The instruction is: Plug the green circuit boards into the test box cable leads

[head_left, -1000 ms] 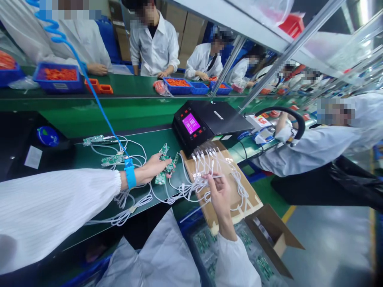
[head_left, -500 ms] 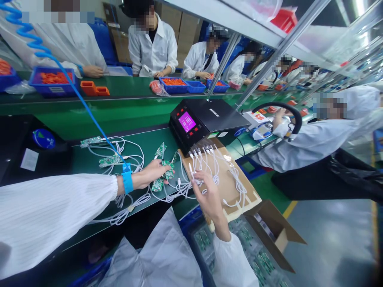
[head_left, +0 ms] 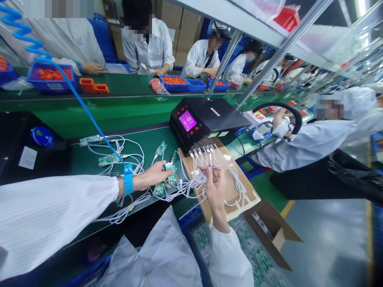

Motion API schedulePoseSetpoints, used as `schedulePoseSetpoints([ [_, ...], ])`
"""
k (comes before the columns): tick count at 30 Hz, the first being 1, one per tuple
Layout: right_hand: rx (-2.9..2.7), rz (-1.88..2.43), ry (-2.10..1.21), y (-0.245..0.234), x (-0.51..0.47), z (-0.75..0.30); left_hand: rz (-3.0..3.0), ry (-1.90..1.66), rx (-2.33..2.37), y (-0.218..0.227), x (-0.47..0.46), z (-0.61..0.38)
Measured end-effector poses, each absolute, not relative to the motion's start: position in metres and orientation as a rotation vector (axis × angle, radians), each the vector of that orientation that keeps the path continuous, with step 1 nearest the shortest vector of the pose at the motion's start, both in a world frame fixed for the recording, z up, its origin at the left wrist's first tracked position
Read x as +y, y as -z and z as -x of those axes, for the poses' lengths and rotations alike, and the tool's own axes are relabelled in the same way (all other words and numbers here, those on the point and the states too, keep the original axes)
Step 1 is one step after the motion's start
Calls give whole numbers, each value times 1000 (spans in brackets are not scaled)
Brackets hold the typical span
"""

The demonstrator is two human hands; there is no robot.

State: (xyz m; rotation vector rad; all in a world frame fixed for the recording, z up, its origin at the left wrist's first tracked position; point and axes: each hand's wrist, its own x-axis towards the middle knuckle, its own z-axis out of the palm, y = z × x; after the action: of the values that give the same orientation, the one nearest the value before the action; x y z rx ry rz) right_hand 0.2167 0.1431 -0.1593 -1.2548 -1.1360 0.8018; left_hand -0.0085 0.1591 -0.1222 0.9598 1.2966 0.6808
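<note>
My left hand (head_left: 155, 175), with a blue wrist strap (head_left: 128, 179), is closed on a green circuit board (head_left: 171, 173). Other circuit boards lie around it, one (head_left: 159, 188) just below and another (head_left: 160, 149) above. My right hand (head_left: 216, 183) pinches a white cable (head_left: 210, 167) over a cardboard sheet (head_left: 230, 191). White cables run from the front of a black tester (head_left: 206, 119) with a lit purple screen. More white cables (head_left: 191, 185) lie tangled between my hands.
Two more boards with cables (head_left: 110, 159) lie at the left, beside a black box (head_left: 26, 147). A coiled blue cord (head_left: 86, 111) crosses to my wrist. Below right are trays of boards (head_left: 263, 259) and an open carton (head_left: 269, 227). Co-workers sit across the line and at right.
My right hand has moved right and up from the cable tangle, its spread fingers now closed in a pinch on a cable. The left hand has shifted slightly right with its board.
</note>
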Motion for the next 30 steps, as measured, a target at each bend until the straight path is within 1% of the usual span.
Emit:
schedulePoseSetpoints([
  [5,-824,1129,-970,171,158,-225,-943,-647,1266,132,169,12],
  [8,-862,1100,-972,172,155,-224,-933,-688,1281,129,172,10],
  [11,-1039,1161,-922,171,144,-221,-937,-707,1329,119,175,4],
  [15,-1371,1223,-720,175,130,-216,-950,-714,1404,100,179,-8],
  [19,-1698,1059,-383,181,127,-213,-934,-817,1389,90,181,-16],
  [22,-1808,963,-208,181,129,-210,-902,-868,1395,91,182,-18],
  [26,-1868,942,-93,180,131,-210,-878,-891,1356,95,182,-22],
  [30,-1872,966,-79,183,131,-211,-873,-893,1330,93,182,-29],
])
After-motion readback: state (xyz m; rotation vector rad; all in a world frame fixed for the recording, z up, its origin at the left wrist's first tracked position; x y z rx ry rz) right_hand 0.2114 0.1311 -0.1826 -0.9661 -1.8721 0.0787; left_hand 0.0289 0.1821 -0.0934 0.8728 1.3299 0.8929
